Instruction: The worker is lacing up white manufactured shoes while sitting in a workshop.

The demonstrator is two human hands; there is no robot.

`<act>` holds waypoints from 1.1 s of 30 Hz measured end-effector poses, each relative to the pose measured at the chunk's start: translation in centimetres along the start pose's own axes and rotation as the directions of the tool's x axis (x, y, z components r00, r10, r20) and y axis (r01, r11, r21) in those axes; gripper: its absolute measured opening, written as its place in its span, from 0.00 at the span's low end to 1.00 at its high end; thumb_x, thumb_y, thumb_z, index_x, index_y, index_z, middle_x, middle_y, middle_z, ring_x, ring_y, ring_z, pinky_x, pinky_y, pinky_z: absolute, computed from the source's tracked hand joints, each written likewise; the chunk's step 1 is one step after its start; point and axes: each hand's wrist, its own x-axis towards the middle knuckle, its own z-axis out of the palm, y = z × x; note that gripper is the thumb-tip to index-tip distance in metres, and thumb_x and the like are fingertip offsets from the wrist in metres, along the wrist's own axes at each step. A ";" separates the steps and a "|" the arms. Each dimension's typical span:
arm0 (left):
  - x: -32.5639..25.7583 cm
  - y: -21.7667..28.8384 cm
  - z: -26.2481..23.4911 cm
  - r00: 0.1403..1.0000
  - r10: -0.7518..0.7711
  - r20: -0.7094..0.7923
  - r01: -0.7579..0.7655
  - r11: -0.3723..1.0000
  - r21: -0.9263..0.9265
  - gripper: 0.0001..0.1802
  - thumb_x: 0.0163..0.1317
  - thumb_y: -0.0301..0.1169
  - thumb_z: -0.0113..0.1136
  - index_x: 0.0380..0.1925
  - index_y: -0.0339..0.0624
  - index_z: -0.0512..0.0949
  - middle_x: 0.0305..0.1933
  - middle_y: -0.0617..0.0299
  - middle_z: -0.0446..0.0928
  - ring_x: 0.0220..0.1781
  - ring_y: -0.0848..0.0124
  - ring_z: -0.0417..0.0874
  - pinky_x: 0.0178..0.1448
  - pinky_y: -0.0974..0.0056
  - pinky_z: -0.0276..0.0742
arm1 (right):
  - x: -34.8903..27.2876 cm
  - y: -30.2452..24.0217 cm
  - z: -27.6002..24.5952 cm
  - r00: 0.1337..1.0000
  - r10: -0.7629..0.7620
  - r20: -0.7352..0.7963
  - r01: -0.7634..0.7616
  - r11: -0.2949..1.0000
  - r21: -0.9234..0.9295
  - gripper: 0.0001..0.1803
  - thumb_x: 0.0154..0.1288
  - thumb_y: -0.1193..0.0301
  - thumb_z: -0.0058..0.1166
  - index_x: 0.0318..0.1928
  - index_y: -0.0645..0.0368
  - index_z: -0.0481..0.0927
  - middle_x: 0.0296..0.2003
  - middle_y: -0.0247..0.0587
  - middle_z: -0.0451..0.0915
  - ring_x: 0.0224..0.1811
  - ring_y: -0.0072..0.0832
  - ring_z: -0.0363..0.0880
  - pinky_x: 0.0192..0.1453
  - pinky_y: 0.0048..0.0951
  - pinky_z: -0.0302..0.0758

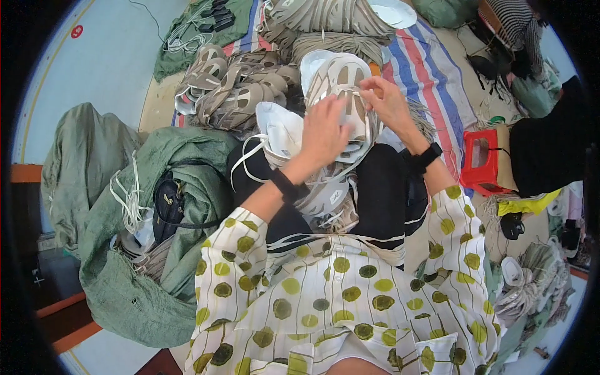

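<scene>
Floor space is covered by a striped mat (437, 69), on which stacks (237, 87) of beige-and-white shoe uppers are laid in overlapping rows ahead of the knees, presumably so that like pieces are kept together and within reach. One upper (344, 81) is held up over the lap, above a loose pile (312, 187) of further pieces and white laces resting on the dark trousers; the lap appears to be used as the working surface. The left hand (325, 131) is laid flat across the near side of the upper, fingers spread and curled over its edge, so the piece is steadied against the pile rather than lifted free. The right hand (384, 100) is closed in a narrow pinch at the upper's far top edge, thumb and forefinger drawn together on what looks like a lace or strap end; exactly what is pinched cannot be told. A dark band is worn on each wrist. A green sack (125, 262) is slumped open at the left, with a black bag (169, 200) and white cords (128, 200) lying in its folds, probably as a supply or a receptacle. A red stool (481, 162) is set at the right, just beside the mat. More bundled pieces (531, 281) are heaped at the lower right, well apart from the hands.
</scene>
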 end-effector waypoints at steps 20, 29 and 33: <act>8.9 -3.1 -2.7 0.921 -0.278 0.272 0.166 0.914 0.371 0.10 0.45 0.35 0.54 0.21 0.39 0.77 0.27 0.47 0.77 0.31 0.51 0.79 0.34 0.54 0.74 | -5.8 0.3 -1.4 0.994 0.003 -0.105 0.024 0.967 0.253 0.08 0.56 0.74 0.48 0.36 0.62 0.77 0.26 0.36 0.78 0.26 0.18 0.75 0.30 0.20 0.69; 7.9 -2.8 -0.7 0.979 0.018 0.203 -0.065 0.973 0.223 0.13 0.50 0.34 0.58 0.33 0.39 0.72 0.30 0.51 0.76 0.34 0.54 0.77 0.36 0.57 0.71 | -11.9 -1.4 3.9 0.764 -0.485 0.425 0.541 0.841 -0.014 0.17 0.52 0.78 0.50 0.45 0.62 0.72 0.34 0.45 0.76 0.29 0.38 0.77 0.33 0.32 0.74; 7.2 -2.6 -0.2 0.968 0.165 0.188 -0.229 0.887 0.401 0.09 0.50 0.30 0.55 0.30 0.39 0.69 0.32 0.53 0.72 0.38 0.54 0.75 0.36 0.55 0.72 | -13.3 -2.9 5.1 0.755 -0.339 0.562 0.543 0.803 -0.245 0.20 0.51 0.76 0.51 0.47 0.59 0.70 0.33 0.45 0.74 0.31 0.44 0.76 0.32 0.37 0.74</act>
